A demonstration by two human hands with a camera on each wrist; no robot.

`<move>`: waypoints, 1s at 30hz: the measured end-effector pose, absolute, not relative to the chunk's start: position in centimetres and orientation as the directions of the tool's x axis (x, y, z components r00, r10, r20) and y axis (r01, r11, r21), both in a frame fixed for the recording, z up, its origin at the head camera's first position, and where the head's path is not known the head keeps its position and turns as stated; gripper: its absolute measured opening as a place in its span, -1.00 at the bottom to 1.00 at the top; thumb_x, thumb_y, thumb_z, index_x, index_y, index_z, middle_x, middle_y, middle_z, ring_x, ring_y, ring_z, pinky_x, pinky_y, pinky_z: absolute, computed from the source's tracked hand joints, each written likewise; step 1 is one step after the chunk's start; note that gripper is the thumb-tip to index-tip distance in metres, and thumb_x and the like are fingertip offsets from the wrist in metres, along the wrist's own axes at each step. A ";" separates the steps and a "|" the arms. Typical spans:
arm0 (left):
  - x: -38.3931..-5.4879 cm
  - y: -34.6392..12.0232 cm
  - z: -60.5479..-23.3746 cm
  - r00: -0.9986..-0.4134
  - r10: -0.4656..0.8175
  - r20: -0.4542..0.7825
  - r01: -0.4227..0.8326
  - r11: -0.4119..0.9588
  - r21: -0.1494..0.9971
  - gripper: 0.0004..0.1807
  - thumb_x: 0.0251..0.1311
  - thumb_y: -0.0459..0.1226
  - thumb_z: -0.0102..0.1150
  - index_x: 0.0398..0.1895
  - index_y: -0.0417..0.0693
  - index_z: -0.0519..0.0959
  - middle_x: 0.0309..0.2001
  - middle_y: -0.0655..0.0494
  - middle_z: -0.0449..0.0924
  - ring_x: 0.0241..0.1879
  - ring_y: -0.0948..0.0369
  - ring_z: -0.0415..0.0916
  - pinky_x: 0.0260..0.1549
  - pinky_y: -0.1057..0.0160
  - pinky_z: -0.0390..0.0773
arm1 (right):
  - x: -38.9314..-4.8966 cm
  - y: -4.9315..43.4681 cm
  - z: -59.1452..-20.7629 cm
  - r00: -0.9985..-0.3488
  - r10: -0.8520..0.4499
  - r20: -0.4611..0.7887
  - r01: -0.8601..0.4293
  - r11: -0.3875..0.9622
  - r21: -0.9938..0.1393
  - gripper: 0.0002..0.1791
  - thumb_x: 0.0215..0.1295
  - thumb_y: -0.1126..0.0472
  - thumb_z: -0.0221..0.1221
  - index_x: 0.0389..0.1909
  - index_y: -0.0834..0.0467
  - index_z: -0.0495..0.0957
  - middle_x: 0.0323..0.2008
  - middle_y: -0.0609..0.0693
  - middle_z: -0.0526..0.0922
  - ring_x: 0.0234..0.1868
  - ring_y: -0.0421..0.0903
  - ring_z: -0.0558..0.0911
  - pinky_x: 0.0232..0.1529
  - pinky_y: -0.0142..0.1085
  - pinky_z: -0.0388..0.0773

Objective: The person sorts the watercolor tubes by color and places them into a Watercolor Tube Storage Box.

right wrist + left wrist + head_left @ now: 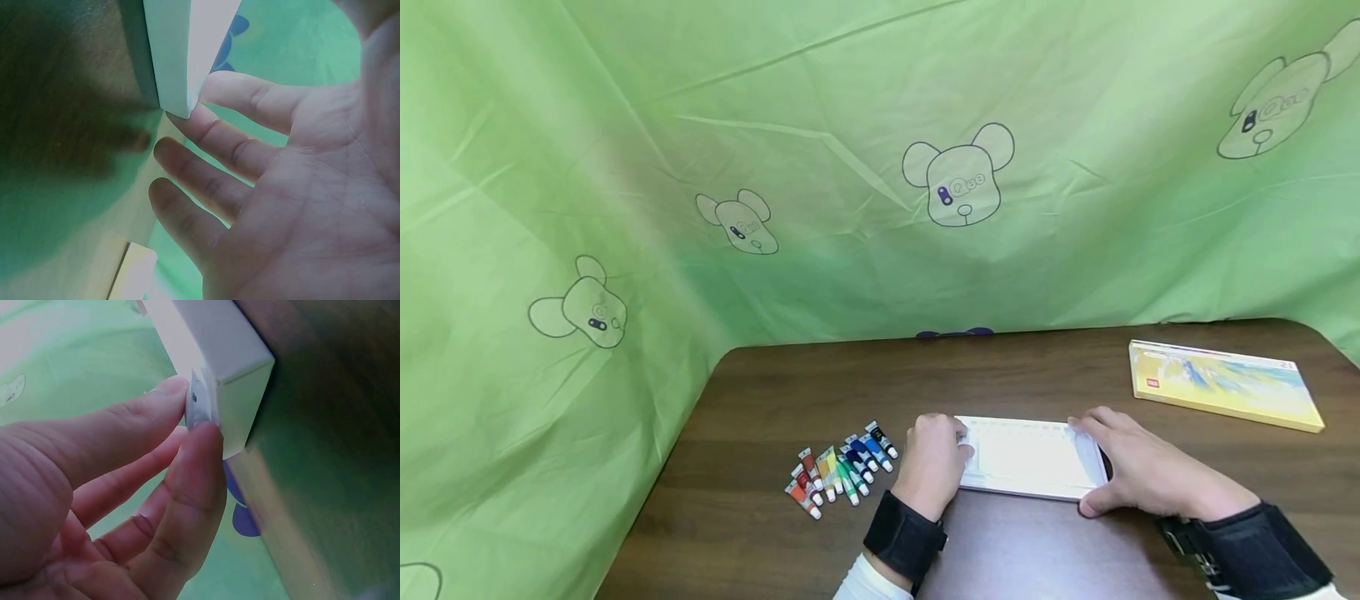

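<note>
A shallow, rectangular white box (pixel 1033 457) lies on the table in front of me, its inside pale and shiny. At its left end is my left hand (pixel 934 457); in the left wrist view its thumb and forefinger pinch a small whitish piece (pixel 199 403) with a dark mark, right at the box's edge. I cannot tell what that piece is. My right hand (pixel 1138 462) holds the box's right end, thumb at the near corner and forefinger at the far one. Seen from the right wrist, its fingertips (pixel 181 119) meet the box's corner, other fingers spread below.
Several paint tubes (pixel 842 471), running from orange and red through yellow and green to blue and black, lie fanned out left of the left hand. A flat yellow box (pixel 1225 385) with a painted picture rests at the back right. Green cloth (pixel 850 250) hangs behind the table.
</note>
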State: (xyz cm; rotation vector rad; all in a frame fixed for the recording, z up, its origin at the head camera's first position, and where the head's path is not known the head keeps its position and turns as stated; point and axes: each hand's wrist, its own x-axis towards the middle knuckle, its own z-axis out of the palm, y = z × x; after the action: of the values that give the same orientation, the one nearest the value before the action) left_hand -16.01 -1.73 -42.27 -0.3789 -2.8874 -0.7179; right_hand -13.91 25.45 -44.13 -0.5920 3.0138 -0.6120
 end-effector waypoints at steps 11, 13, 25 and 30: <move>-16.6 -1.2 -42.3 -0.968 0.213 0.132 0.250 0.873 0.419 -0.90 0.16 -0.30 0.54 -0.26 -0.06 0.85 -0.30 0.07 0.84 -0.26 0.17 0.79 -0.34 0.25 0.70 | -13.8 25.9 -44.4 -0.928 -0.364 0.073 -0.363 0.847 -0.387 0.18 -0.38 -0.23 0.67 0.30 0.33 0.52 0.16 0.21 0.57 0.17 0.24 0.58 0.10 0.14 0.56; -16.6 -1.3 -42.4 -0.969 0.214 0.124 0.247 0.880 0.405 -0.93 0.17 -0.29 0.54 -0.29 -0.06 0.85 -0.32 0.08 0.84 -0.28 0.16 0.78 -0.37 0.24 0.68 | -13.9 25.8 -44.3 -0.928 -0.367 0.060 -0.360 0.846 -0.393 0.18 -0.37 -0.23 0.67 0.31 0.34 0.51 0.17 0.24 0.57 0.18 0.27 0.58 0.11 0.16 0.56; -16.7 -1.8 -42.4 -0.960 0.262 0.099 0.280 0.896 0.346 -0.92 0.20 -0.25 0.52 -0.38 -0.06 0.81 -0.39 0.05 0.81 -0.35 0.09 0.77 -0.42 0.20 0.65 | -14.3 25.4 -44.2 -0.919 -0.390 0.046 -0.377 0.842 -0.387 0.20 -0.39 -0.25 0.67 0.30 0.36 0.51 0.15 0.19 0.58 0.15 0.21 0.60 0.10 0.13 0.58; -17.1 -1.6 -42.2 -0.946 0.305 0.110 0.324 0.903 0.282 -0.86 0.22 -0.23 0.51 -0.45 -0.06 0.78 -0.43 0.04 0.77 -0.39 0.07 0.76 -0.44 0.18 0.64 | -14.7 25.4 -43.9 -0.921 -0.387 0.036 -0.371 0.849 -0.377 0.18 -0.44 -0.24 0.67 0.25 0.34 0.53 0.13 0.19 0.59 0.14 0.22 0.61 0.10 0.15 0.59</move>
State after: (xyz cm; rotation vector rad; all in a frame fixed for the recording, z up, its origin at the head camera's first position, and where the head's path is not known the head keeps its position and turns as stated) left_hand -17.10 -1.60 -42.20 -0.4962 -3.0032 -0.4614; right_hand -14.74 25.38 -43.90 -0.6116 2.9809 -0.5947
